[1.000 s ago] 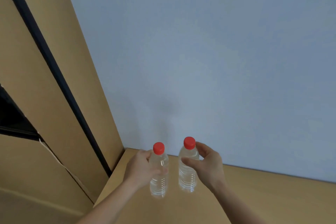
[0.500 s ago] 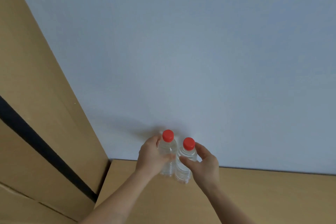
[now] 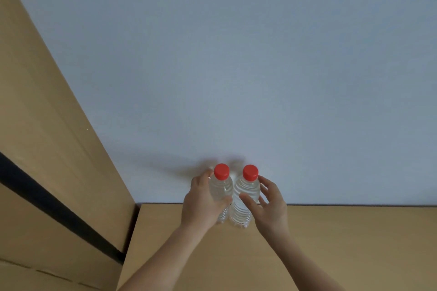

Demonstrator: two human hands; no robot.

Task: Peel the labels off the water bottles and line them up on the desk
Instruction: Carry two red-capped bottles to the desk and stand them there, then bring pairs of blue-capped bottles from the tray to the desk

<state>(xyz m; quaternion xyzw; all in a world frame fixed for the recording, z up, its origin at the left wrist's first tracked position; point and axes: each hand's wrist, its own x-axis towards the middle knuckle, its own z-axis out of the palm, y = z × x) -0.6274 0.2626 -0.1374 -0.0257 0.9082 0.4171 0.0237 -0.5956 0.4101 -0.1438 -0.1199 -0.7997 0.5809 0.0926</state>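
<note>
Since earlier: bottles now standing level, side by side | left hand (image 3: 203, 205) is gripping left bottle (image 3: 220, 190) | right hand (image 3: 269, 208) is loosening, fingers spread beside right bottle (image 3: 244, 198) | both are standing upright, touching, on desk (image 3: 343, 243) near wall (image 3: 236, 66)

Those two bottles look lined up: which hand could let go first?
Probably the right hand: its fingers are spread loosely beside the right bottle, which stands on the desk. The left hand wraps the left bottle.
</note>
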